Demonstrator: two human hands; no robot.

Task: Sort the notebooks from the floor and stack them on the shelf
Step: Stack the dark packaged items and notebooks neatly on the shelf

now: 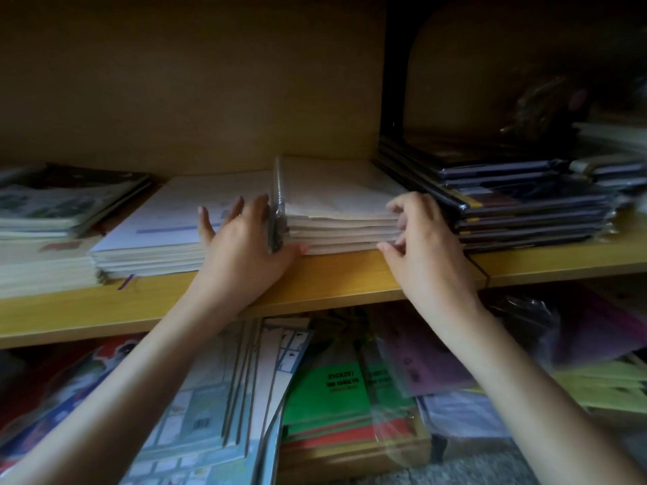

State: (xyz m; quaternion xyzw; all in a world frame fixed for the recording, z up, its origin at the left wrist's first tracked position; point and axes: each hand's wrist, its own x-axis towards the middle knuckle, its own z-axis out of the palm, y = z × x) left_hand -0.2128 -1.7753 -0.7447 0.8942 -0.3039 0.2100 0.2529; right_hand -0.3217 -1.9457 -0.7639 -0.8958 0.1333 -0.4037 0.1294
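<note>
The left hand (241, 241) presses spread fingers (261, 206) against the notebook stack (338, 204); the right hand (425, 250) pinches its corner

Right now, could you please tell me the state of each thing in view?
spiral notebook stack: flat on the shelf, between both hands.
left hand: open, pressing the stack's spiral side.
right hand: gripping the stack's right front corner.
white notebook stack: flat, at left.
dark notebook stack: flat, at right.

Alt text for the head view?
Two bare hands hold a stack of spiral notebooks on a wooden shelf: the left hand presses flat against the spiral edge, the right hand grips the front right corner. A pale notebook stack lies to its left, a dark stack to its right, more stationery below.
</note>
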